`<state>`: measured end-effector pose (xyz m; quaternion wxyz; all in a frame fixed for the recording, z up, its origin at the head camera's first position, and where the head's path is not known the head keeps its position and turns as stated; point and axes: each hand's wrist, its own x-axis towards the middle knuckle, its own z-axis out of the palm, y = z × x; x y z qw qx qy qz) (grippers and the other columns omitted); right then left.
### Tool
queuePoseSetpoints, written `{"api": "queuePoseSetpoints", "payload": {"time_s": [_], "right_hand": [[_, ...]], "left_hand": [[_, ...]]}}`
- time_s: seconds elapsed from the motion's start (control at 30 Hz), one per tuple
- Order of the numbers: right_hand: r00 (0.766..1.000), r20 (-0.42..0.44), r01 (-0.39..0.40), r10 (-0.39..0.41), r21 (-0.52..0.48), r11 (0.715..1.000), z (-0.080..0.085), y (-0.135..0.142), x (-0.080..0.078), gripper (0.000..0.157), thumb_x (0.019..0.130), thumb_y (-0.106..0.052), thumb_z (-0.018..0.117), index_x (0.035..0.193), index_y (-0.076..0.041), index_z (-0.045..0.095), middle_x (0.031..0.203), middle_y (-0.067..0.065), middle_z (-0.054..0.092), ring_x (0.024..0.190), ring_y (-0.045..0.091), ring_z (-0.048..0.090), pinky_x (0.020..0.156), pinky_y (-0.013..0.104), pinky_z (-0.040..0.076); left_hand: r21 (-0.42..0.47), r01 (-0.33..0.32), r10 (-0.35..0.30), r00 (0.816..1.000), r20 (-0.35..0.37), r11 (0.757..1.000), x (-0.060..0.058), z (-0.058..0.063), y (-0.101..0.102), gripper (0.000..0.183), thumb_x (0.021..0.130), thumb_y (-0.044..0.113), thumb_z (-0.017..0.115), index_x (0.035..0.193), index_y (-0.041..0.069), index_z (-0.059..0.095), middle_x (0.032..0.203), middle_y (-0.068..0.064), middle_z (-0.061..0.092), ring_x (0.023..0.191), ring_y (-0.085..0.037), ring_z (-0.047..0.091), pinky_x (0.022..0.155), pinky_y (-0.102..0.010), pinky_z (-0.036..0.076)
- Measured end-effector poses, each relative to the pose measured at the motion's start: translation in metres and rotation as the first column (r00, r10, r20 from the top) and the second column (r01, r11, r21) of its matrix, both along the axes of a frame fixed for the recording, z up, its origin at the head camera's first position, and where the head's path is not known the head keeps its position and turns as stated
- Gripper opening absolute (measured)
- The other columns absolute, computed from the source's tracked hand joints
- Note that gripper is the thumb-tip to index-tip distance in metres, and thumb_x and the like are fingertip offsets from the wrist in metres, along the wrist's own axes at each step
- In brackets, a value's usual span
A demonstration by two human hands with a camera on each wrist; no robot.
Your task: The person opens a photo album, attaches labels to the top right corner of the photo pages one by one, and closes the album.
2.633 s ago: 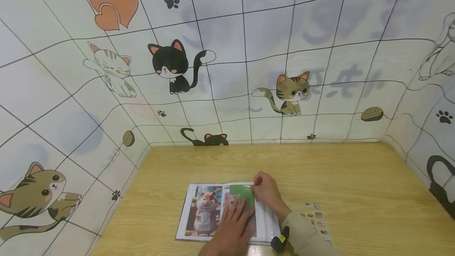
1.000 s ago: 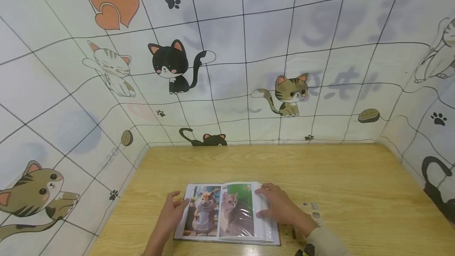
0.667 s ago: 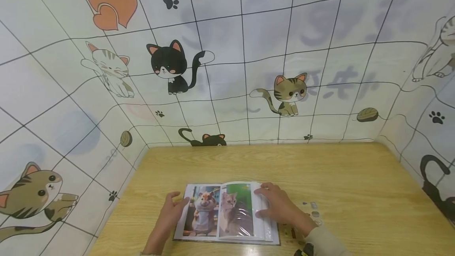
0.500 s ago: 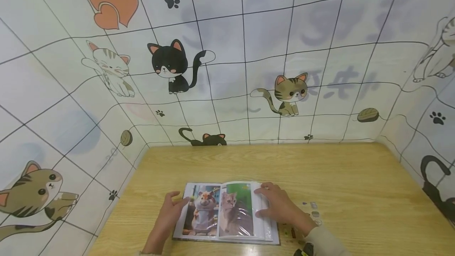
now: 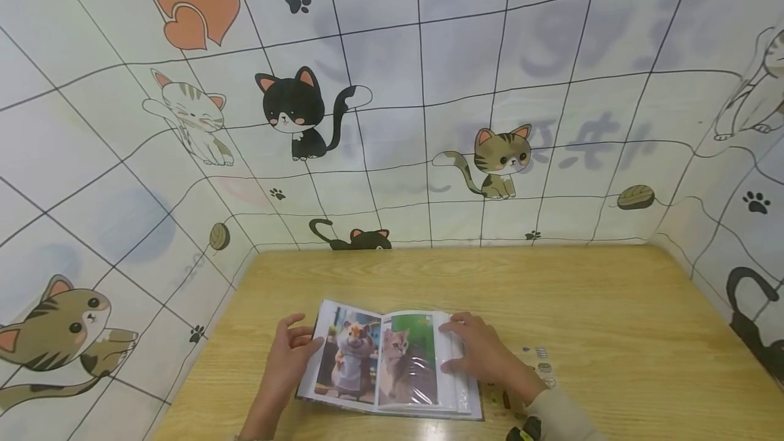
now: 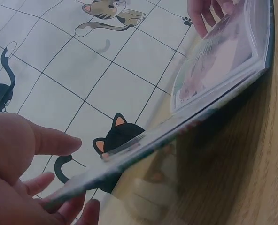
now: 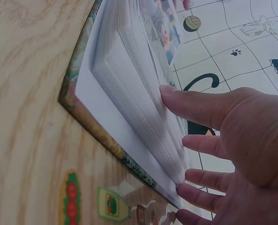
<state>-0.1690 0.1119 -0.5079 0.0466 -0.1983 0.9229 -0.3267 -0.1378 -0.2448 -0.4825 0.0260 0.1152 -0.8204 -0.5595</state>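
A photo album [image 5: 409,408] lies spread on the table, a hamster picture [image 5: 350,363] on its left page and a cat picture [image 5: 404,363] on its right, under shiny plastic sleeves. My left hand [image 5: 286,354] holds the left cover by its outer edge, thumb above and fingers beneath. In the left wrist view that cover [image 6: 129,161] slopes up off the wood. My right hand [image 5: 480,356] rests along the right-hand side; in the right wrist view its thumb touches the stack of sleeves [image 7: 134,93] and the other fingers reach their edge, fairly straight.
Flat on the wooden table [image 5: 600,318], right of the album, is a clear sheet of small stickers [image 5: 542,363], partly under my right forearm. A cat-patterned cloth [image 5: 398,135] encloses the table at the back and both sides.
Earlier both hands were over the right page; the left then went to the left edge. Since half a second ago it has tilted the left cover up. The right hand stays put.
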Motion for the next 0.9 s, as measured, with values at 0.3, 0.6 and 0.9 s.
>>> {"api": "queuePoseSetpoints", "payload": {"time_s": [0.3, 0.6, 0.9], "right_hand": [[1.000, 0.003, 0.003, -0.003, 0.005, 1.000, -0.003, 0.001, -0.001, 0.064, 0.072, -0.032, 0.086, 0.128, -0.010, 0.064, 0.141, 0.019, 0.049, 0.130, 0.042, 0.044, 0.104, 0.064, 0.033], [1.000, -0.003, -0.010, 0.011, 0.008, 1.000, -0.003, 0.002, -0.002, 0.063, 0.073, -0.034, 0.085, 0.127, -0.011, 0.063, 0.140, 0.019, 0.050, 0.129, 0.042, 0.045, 0.103, 0.063, 0.034], [0.999, -0.026, -0.021, 0.021, -0.004, 1.000, -0.003, 0.002, -0.002, 0.062, 0.072, -0.032, 0.085, 0.126, -0.010, 0.064, 0.139, 0.020, 0.051, 0.128, 0.042, 0.046, 0.102, 0.064, 0.035]], "left_hand": [[0.051, 0.065, -0.062, 0.996, -0.060, 0.997, 0.001, 0.009, 0.007, 0.074, 0.088, 0.001, 0.070, 0.150, 0.017, 0.034, 0.132, -0.017, 0.054, 0.107, -0.024, 0.058, 0.079, -0.028, 0.052], [0.079, 0.169, -0.153, 0.972, -0.176, 0.982, 0.000, 0.021, 0.023, 0.076, 0.083, -0.010, 0.071, 0.147, 0.018, 0.039, 0.125, -0.016, 0.056, 0.098, -0.019, 0.057, 0.082, -0.024, 0.051], [0.064, 0.234, -0.211, 0.945, -0.250, 0.970, -0.004, 0.025, 0.046, 0.078, 0.079, -0.015, 0.070, 0.145, 0.016, 0.041, 0.119, -0.016, 0.058, 0.092, -0.018, 0.057, 0.080, -0.024, 0.051]]}}
